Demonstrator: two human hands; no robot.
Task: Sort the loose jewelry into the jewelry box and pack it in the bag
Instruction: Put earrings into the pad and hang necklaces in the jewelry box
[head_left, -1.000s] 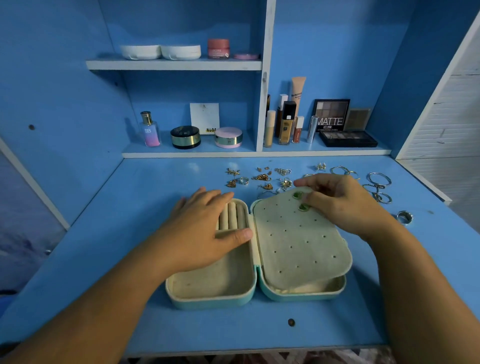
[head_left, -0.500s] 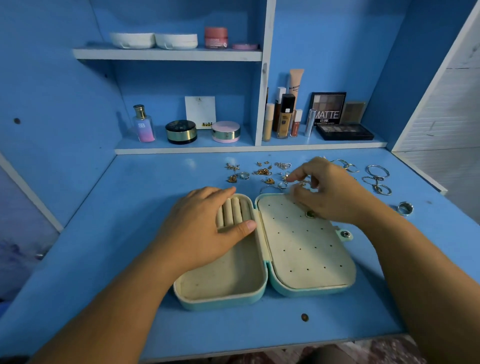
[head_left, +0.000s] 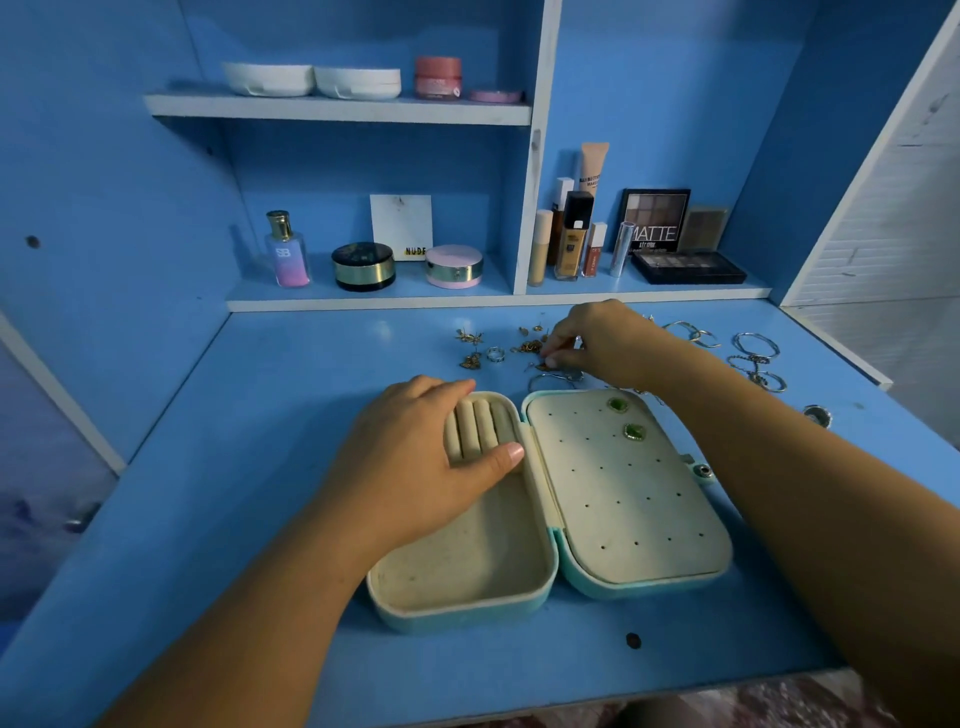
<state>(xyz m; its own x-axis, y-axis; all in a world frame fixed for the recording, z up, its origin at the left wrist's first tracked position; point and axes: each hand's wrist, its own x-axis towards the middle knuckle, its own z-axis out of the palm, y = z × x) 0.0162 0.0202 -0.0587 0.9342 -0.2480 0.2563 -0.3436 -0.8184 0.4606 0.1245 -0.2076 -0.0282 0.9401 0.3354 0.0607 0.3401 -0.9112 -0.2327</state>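
Observation:
An open teal jewelry box (head_left: 566, 587) with cream lining lies on the blue desk. Two green stud earrings (head_left: 626, 418) sit on its perforated right panel. My left hand (head_left: 426, 462) rests flat on the box's left half, over the ring rolls (head_left: 480, 428). My right hand (head_left: 602, 340) reaches past the box into the loose gold earrings (head_left: 527, 345), its fingertips pinching a small gold piece. Whether that piece is off the desk is unclear. A silver ring (head_left: 495, 354) and more gold pieces (head_left: 470, 348) lie to the left of it. No bag is in view.
Silver bangles and chains (head_left: 756, 358) lie at the right of the desk, with a lone ring (head_left: 817, 415) near the edge. Cosmetics line the back shelf: a perfume bottle (head_left: 287, 249), compacts (head_left: 363, 266), foundation tubes (head_left: 571, 234), eyeshadow palettes (head_left: 685, 265).
My right hand left the green studs on the box panel and moved back to the gold earrings. The panel now lies flat. My left hand stayed on the box.

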